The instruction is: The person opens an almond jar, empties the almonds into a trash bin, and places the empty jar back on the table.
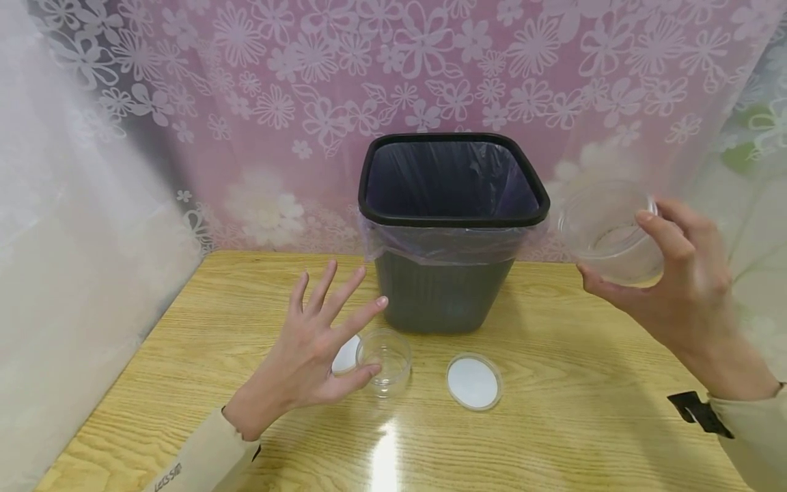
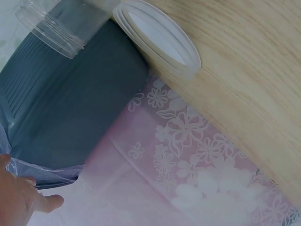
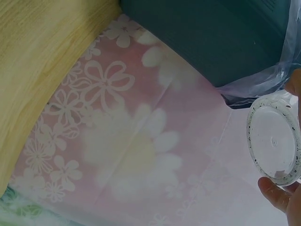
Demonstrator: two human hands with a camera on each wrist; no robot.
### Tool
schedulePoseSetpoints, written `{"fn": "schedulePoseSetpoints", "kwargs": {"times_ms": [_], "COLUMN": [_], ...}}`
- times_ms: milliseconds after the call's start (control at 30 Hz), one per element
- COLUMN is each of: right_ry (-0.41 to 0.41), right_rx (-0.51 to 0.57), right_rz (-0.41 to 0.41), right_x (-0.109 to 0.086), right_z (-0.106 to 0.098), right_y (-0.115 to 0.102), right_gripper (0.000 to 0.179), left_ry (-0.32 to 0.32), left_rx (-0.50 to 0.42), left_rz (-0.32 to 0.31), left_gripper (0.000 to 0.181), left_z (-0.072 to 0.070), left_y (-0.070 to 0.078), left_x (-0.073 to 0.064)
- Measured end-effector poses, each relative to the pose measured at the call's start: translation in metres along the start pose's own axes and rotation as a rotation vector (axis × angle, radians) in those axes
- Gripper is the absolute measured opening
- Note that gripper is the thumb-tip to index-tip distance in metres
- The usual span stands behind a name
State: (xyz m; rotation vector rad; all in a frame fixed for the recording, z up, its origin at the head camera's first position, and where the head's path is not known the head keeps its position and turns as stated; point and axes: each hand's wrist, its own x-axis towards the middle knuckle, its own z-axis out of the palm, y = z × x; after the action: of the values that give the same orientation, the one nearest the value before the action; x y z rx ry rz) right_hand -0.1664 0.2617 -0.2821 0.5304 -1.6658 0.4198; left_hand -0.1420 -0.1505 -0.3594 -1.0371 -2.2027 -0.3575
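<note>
My right hand [image 1: 691, 273] grips a clear plastic container [image 1: 605, 229] by its side, raised to the right of the bin. In the right wrist view dark specks ring the base of that container [image 3: 273, 143]. My left hand [image 1: 310, 355] is held over the table with its fingers spread and nothing in them. Close to its thumb stands a second clear container [image 1: 390, 372]. One round white-lined lid [image 1: 473, 383] lies to the right of it; another white-lined lid [image 1: 347, 353] is partly hidden behind my left hand.
A dark bin [image 1: 443, 294] with a black rim and a purple bag liner stands at the back of the wooden table [image 1: 590, 410]. Behind it hangs a pink flowered curtain [image 1: 277, 137]. Pale sheeting [image 1: 74, 239] covers the left side.
</note>
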Motion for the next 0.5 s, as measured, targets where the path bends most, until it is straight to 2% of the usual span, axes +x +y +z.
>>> {"fn": "schedulePoseSetpoints", "kwargs": {"times_ms": [267, 500], "right_ry": [-0.002, -0.040], "right_rx": [0.017, 0.000], "right_rz": [0.014, 0.008], "right_x": [-0.010, -0.018], "right_z": [-0.002, -0.005], "right_y": [-0.002, -0.001], "right_gripper": [0.069, 0.072], "left_ry": [-0.026, -0.064], "left_rx": [-0.003, -0.016], "left_rz": [-0.002, -0.022], "left_gripper": [0.071, 0.070], "left_z": [0.001, 0.002], "left_y": [0.003, 0.004], "left_x": [-0.005, -0.010]}}
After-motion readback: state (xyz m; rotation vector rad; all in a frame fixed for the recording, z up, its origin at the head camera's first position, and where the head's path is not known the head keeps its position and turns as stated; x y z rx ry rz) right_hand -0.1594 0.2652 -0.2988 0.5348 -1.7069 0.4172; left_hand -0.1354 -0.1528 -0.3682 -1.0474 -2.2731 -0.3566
